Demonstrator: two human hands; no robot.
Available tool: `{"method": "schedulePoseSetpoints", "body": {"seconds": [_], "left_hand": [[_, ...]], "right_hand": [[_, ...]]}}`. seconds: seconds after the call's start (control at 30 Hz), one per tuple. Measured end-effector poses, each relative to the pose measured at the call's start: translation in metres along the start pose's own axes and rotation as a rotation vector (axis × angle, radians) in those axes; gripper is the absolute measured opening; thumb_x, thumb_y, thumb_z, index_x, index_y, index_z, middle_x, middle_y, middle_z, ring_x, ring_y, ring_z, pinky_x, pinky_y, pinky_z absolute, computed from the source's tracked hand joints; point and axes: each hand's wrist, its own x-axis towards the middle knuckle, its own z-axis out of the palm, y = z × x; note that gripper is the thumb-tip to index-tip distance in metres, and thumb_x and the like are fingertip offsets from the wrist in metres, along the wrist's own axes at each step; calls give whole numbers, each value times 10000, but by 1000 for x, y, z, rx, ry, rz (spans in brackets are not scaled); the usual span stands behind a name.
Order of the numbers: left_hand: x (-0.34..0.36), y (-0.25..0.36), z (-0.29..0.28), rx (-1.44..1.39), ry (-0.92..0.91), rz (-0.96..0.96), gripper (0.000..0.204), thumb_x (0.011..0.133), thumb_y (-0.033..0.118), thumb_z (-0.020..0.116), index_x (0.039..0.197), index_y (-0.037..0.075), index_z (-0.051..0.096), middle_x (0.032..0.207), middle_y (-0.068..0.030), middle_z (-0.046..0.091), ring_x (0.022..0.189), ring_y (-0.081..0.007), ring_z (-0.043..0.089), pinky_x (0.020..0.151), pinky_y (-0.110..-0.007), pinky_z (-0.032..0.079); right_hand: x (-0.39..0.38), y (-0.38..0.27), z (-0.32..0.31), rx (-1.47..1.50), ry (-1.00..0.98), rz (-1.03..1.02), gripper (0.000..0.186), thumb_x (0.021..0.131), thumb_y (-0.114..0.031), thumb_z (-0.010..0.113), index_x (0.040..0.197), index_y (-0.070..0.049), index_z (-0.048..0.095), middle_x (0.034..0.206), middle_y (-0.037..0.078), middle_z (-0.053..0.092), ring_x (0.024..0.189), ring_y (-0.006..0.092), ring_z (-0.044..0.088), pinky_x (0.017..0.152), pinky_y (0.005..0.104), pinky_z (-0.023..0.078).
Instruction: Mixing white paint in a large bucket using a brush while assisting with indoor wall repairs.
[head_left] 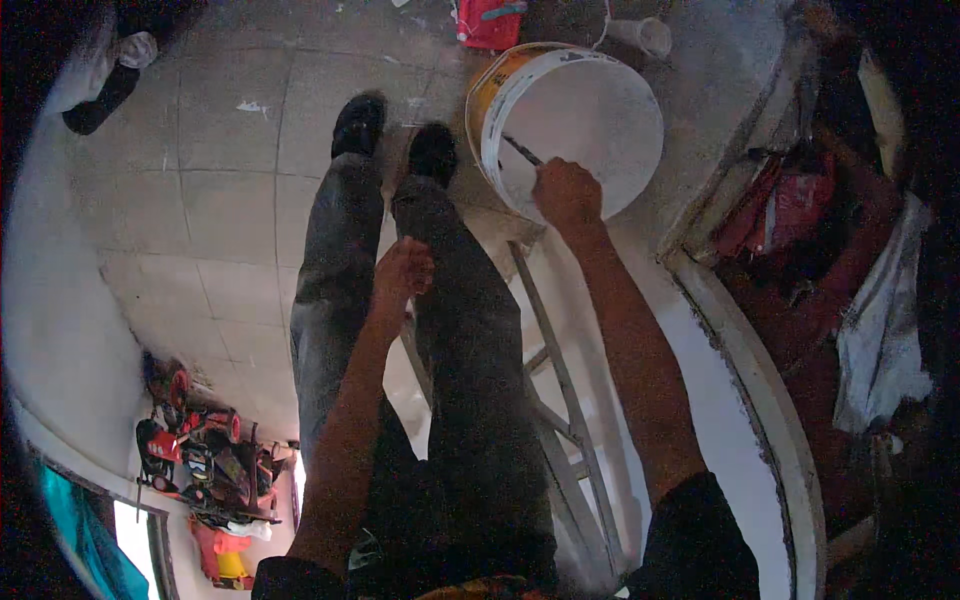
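Observation:
My right hand (568,195) grips a dark, slim tool (524,150), perhaps a brush, angled over a large bucket (488,95) with orange sides, a white rim and pale, smooth white contents. My left hand (403,265) is closed in front of my right thigh; whether anything is inside its curled fingers I cannot make out. My legs and dark shoes (432,155) point up the view, just left of the bucket. A ladder (535,300) shows behind my legs and beneath my right arm.
Tiled floor (230,220); red item (490,25) and white cup-like container (650,35) beyond the bucket; a pale ledge (740,350) at right with a red bag (790,205) and white cloth (880,330) beside it; jumbled red-and-black equipment (205,450) by the left wall.

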Motion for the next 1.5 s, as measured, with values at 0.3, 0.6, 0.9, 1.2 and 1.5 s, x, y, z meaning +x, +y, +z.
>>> {"method": "schedulePoseSetpoints", "body": {"seconds": [0.3, 0.6, 0.9, 1.2, 1.5], "left_hand": [[2, -2, -5, -74, -4, -23, 345, 896, 432, 481, 946, 101, 562, 750, -13, 572, 619, -118, 549, 551, -278, 418], [5, -7, 1, -24, -62, -24, 274, 933, 357, 444, 1017, 114, 538, 851, -20, 570, 784, -147, 542, 731, -319, 442], [9, -14, 11, -44, -37, -32, 347, 896, 442, 480, 978, 111, 546, 780, -6, 568, 680, -125, 556, 601, -293, 445], [-9, 54, 21, 250, -73, 76, 388, 904, 432, 453, 1061, 83, 519, 869, -53, 576, 713, -141, 564, 654, -319, 479], [-4, 152, 96, 378, -241, 161, 165, 884, 249, 558, 911, 87, 543, 743, -27, 549, 648, -115, 520, 580, -270, 418]], "right_hand": [[17, 127, 11, -239, 180, 1, 251, 825, -253, 495, 814, -18, 582, 748, 150, 598, 699, 312, 621, 608, 435, 513], [5, 53, 17, 86, -20, 199, 215, 746, -200, 593, 848, -12, 611, 837, 181, 626, 794, 343, 627, 726, 423, 510], [30, 43, 6, -6, -29, -24, 286, 789, -278, 571, 867, -4, 605, 850, 181, 608, 809, 339, 614, 730, 443, 500], [26, 58, -7, 75, 225, 83, 246, 772, -260, 511, 861, -46, 596, 840, 183, 633, 769, 345, 630, 684, 464, 506], [-25, -1, 24, 423, 195, 482, 235, 815, -247, 510, 853, -28, 586, 813, 171, 625, 757, 331, 625, 671, 436, 504]]}}
